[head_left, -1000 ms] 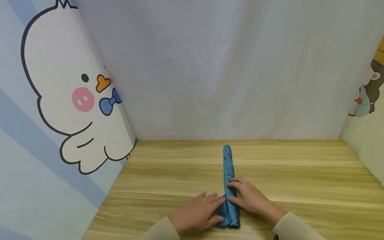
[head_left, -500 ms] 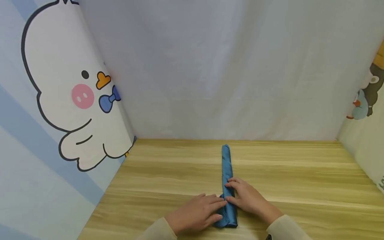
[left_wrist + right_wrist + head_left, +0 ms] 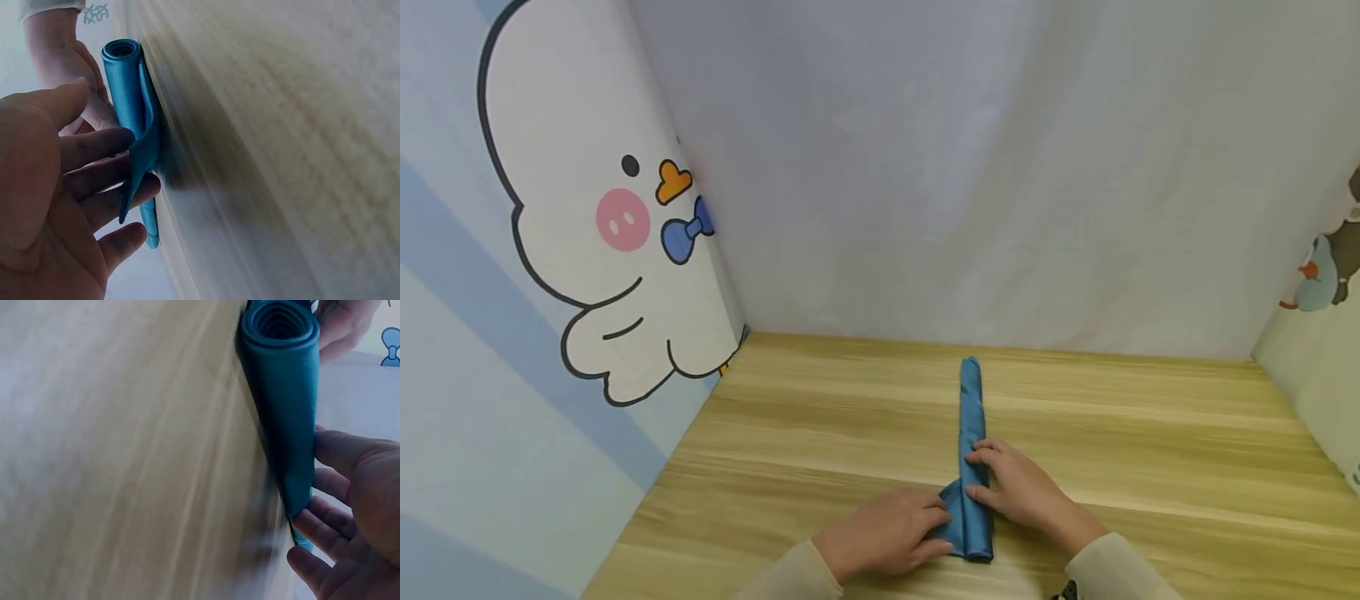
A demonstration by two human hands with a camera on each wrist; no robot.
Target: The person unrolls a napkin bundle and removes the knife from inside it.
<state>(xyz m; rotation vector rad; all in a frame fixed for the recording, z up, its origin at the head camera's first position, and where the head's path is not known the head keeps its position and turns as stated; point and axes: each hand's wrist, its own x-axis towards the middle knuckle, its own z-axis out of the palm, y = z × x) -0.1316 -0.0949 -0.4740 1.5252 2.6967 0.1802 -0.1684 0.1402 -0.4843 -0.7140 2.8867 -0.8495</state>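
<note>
I see a blue cloth (image 3: 972,454) rolled into a long narrow tube, lying on the wooden tabletop (image 3: 1150,467) and running straight away from me, its far end near the back wall. From the right wrist view the near end of the roll (image 3: 280,337) shows a tight spiral of layers. A loose flap of the cloth stands out on its left side near my end.

My left hand (image 3: 887,533) lies flat beside the roll at its near end, fingers almost straight, their tips (image 3: 109,144) touching that loose flap; I cannot see them curled round it. My right hand (image 3: 1026,496) rests against the other side, slightly farther along the roll, fingers (image 3: 340,453) extended and pressed to the cloth, thumb low against it; nothing is gripped there either. The two hands sit close together with the roll between them. Cream sleeves (image 3: 1112,567) cover both wrists.

Around the tabletop stand fabric walls: a plain pale one (image 3: 962,167) behind, a blue-striped one with a cartoon duck (image 3: 587,225) on the left, and another cartoon print (image 3: 1326,275) at the right edge.
</note>
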